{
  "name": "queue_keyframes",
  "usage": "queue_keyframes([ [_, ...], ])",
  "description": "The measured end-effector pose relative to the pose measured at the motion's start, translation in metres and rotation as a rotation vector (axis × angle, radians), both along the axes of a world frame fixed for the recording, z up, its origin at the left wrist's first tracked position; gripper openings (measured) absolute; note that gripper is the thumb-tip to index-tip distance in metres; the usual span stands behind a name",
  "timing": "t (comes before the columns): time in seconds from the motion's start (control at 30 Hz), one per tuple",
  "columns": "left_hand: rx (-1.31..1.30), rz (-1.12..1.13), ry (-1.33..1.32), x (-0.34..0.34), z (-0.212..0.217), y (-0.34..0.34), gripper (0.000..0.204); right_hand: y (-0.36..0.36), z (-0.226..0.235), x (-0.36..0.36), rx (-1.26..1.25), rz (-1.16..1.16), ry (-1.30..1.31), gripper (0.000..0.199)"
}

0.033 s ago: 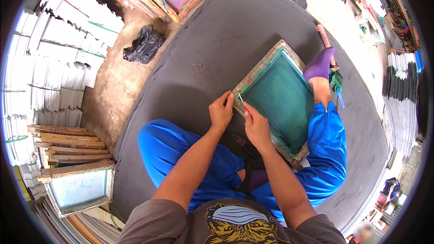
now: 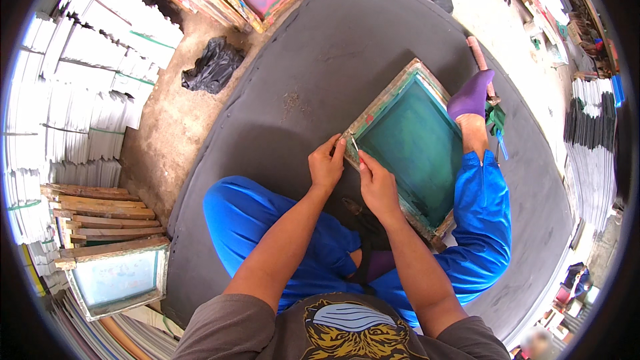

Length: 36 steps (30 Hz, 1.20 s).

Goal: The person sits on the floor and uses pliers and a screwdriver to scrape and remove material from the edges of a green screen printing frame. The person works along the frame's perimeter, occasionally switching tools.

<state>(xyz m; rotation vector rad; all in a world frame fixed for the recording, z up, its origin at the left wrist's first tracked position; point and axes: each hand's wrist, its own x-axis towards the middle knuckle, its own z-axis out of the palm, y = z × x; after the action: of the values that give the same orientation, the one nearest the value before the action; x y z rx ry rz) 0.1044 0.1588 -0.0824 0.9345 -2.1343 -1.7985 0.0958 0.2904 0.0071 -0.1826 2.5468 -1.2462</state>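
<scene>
A wooden screen-printing frame [image 2: 385, 108] with green mesh [image 2: 417, 143] lies tilted on the dark padded mat, in front of me and to the right. My left hand [image 2: 327, 163] pinches its near left corner between thumb and fingers. In my right hand [image 2: 380, 190] is a slim red-handled tool [image 2: 356, 147] with a thin pale metal shaft; its exact kind is too small to tell. The tip rests at the frame's inner edge, close to my left fingertips. My right leg, with a purple-socked foot [image 2: 470, 95], lies along the frame's right side.
Beyond my foot lies a wooden-handled tool [image 2: 477, 53], beside a green and blue item [image 2: 497, 120]. A dark tool [image 2: 353, 207] sits near my lap. Stacked white sheets [image 2: 100, 107] and more frames [image 2: 120, 277] stand at left; a black plastic bag [image 2: 212, 67] lies on the floor.
</scene>
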Motion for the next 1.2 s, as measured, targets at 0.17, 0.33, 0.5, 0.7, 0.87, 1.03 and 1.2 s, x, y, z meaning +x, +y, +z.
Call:
queue_keyframes([
  [0.17,-0.012,-0.002,-0.016,0.000,0.002,0.000,0.033,-0.009,0.011,-0.009,0.059,0.007,-0.092,0.034],
  [0.33,-0.085,0.011,0.002,0.003,-0.012,0.003,0.031,-0.026,0.023,-0.011,0.197,-0.006,-0.218,0.034],
  [0.5,-0.112,0.001,0.029,0.003,-0.014,0.001,0.031,-0.003,-0.018,-0.005,-0.046,-0.025,-0.143,0.037],
  [0.7,-0.100,0.005,0.020,0.004,-0.015,-0.001,0.032,-0.006,-0.025,0.001,-0.287,-0.224,-0.412,0.038],
  [0.87,-0.114,-0.011,0.016,0.002,-0.011,-0.002,0.031,-0.005,-0.050,0.009,-0.443,-0.248,-0.312,0.041],
  [1.03,-0.127,-0.010,0.042,0.000,-0.008,0.001,0.032,-0.003,-0.044,0.012,-0.501,-0.281,-0.276,0.040],
  [1.2,-0.252,0.007,0.111,0.001,-0.028,-0.001,0.035,-0.021,-0.045,0.026,-0.588,-0.415,-0.546,0.039],
])
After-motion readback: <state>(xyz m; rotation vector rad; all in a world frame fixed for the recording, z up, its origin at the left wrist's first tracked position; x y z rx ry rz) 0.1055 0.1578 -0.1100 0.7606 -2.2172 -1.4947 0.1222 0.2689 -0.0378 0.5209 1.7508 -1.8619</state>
